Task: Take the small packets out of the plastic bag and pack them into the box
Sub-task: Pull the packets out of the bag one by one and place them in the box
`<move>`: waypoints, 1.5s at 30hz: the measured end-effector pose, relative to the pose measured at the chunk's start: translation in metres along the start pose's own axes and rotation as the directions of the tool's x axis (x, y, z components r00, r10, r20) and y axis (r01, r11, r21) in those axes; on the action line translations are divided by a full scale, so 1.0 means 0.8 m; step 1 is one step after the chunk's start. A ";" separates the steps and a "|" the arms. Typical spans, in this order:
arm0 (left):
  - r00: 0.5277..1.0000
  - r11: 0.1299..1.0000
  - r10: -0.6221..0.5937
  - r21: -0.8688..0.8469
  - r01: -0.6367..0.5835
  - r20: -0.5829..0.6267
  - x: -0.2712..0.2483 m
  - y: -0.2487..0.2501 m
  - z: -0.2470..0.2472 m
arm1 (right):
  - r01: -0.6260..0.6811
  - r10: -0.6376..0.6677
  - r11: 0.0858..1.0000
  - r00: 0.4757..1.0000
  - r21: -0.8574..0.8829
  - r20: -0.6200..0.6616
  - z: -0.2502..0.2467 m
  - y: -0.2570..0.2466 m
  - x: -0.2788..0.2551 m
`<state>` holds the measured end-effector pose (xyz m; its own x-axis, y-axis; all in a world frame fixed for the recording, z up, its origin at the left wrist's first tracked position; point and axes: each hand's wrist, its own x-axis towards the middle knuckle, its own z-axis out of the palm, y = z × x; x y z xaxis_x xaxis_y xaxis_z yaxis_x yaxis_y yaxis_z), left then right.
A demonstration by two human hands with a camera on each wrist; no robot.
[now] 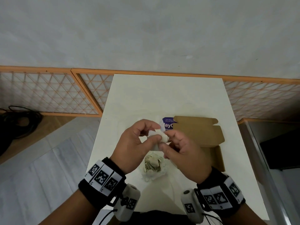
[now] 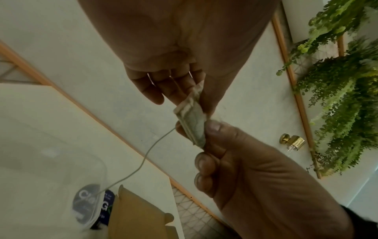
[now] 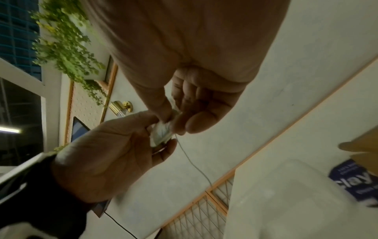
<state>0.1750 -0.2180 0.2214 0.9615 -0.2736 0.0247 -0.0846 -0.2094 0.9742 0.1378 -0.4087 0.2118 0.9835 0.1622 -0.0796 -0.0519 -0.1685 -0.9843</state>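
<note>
Both hands hold one small pale packet (image 1: 163,135) in the air over the white table (image 1: 162,95). My left hand (image 1: 154,133) pinches its left end and my right hand (image 1: 165,140) pinches its right end. The left wrist view shows the folded packet (image 2: 192,124) between the fingertips, with a thin string (image 2: 147,155) hanging from it. It is seen again as the packet (image 3: 162,132) in the right wrist view. Below the hands lies the clear plastic bag (image 1: 153,167) with several packets in it. The open brown cardboard box (image 1: 203,135) lies just right of the hands.
A clear plastic wrapper with a purple label (image 1: 167,125) lies beside the box's left edge. The table's right edge is near a dark cabinet (image 1: 280,151). Orange lattice panels (image 1: 48,91) run behind the table, and black cables (image 1: 19,120) lie on the floor at the left.
</note>
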 end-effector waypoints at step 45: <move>0.881 0.399 -0.402 0.914 -0.076 0.249 -0.015 -0.221 0.065 | -0.535 0.418 0.773 0.833 -0.341 -0.362 -0.084 0.223 -0.019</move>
<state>0.1651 -0.2266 0.0369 0.8163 -0.3901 -0.4260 -0.3452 -0.9208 0.1817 0.1248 -0.5064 0.0480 0.8607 -0.2868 -0.4207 -0.5076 -0.5488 -0.6642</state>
